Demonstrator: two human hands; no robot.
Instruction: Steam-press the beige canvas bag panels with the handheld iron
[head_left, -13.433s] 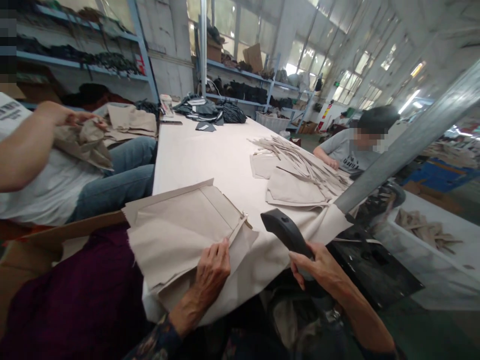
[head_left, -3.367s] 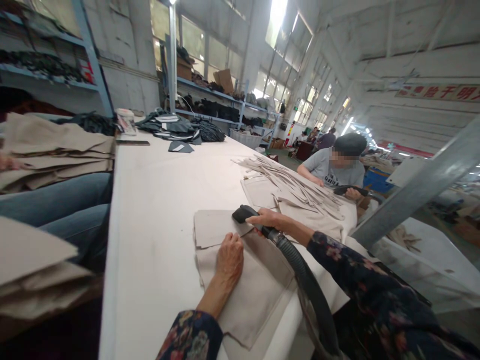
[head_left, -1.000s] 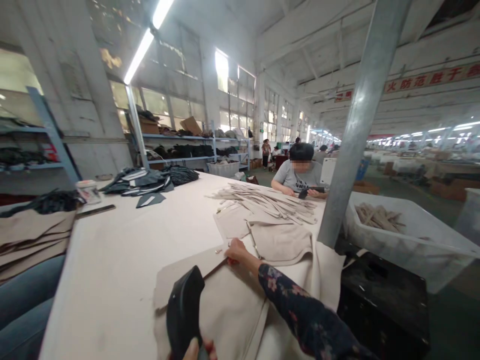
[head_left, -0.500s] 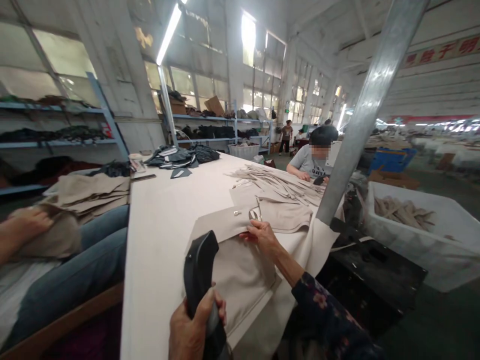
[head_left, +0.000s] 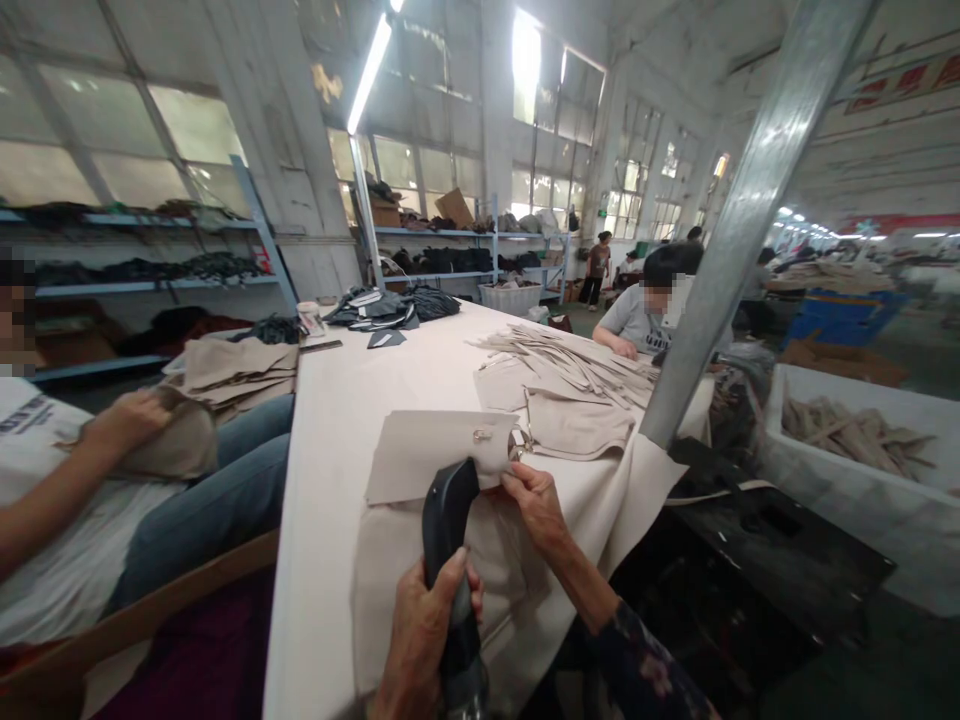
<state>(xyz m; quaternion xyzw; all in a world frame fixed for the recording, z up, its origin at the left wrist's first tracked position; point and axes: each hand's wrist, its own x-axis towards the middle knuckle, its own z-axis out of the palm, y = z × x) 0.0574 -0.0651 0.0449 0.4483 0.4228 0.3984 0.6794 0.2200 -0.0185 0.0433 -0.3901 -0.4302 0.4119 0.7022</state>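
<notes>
My left hand (head_left: 424,630) is closed around the grip of a black suction nozzle (head_left: 448,510), which stands upright over a beige fabric piece (head_left: 427,450) at the near edge of the white table (head_left: 337,400). My right hand (head_left: 534,503), in a floral sleeve, pinches the right edge of the piece's folded flap, just below a metal clasp (head_left: 516,445). A small metal snap (head_left: 478,435) sits on the flap.
Beige strips and cut pieces (head_left: 570,365) are piled behind the piece. A slanted metal post (head_left: 720,240) rises at the right, with a white bin of strips (head_left: 862,470) beyond it. A seated person (head_left: 112,480) handles beige fabric at the left; another person (head_left: 645,310) works across the table. Dark fabric (head_left: 382,305) lies at the far end.
The nozzle has passed from my right hand to my left and now stands upright. My right hand has come back along the flap to its right edge. The view has turned left.
</notes>
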